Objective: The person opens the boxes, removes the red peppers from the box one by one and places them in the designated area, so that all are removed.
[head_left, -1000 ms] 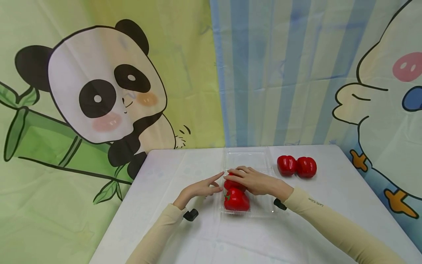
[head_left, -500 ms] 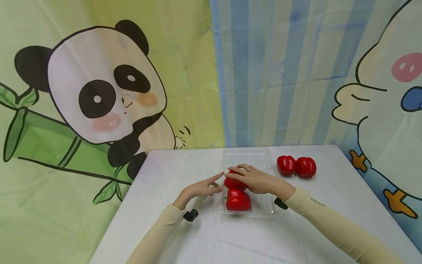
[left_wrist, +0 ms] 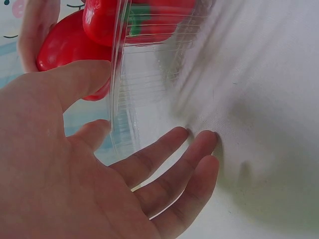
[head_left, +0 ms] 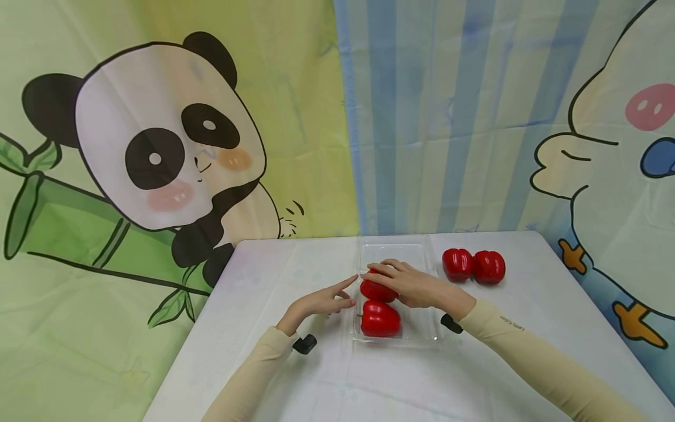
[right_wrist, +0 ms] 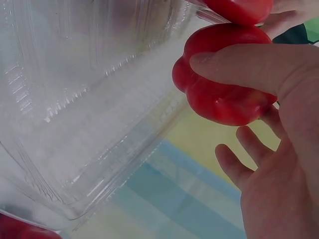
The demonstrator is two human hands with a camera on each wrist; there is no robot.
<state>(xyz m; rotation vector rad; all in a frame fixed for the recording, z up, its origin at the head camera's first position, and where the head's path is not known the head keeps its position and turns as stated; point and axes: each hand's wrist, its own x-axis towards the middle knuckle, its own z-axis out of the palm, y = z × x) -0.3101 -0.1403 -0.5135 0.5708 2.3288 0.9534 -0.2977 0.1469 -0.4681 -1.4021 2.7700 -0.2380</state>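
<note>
A red bell pepper, gripped between my right thumb and fingers, is at the left rear of a clear plastic box. In the right wrist view the right hand has its thumb across this pepper; two fingers stand off it. Another red bell pepper lies on its side in the front left of the box, its green stem toward the left wall. My left hand is at the box's left side, fingers extended. The left wrist view has two of its digits at the box rim.
Two more red bell peppers, one touching the other, lie at the back right of the white table. The clear lid lies open behind the box. A printed curtain hangs behind the table.
The front pepper has turned so its stem points left. My right hand has shifted slightly back and to the right with its pepper. The left hand has stayed put.
</note>
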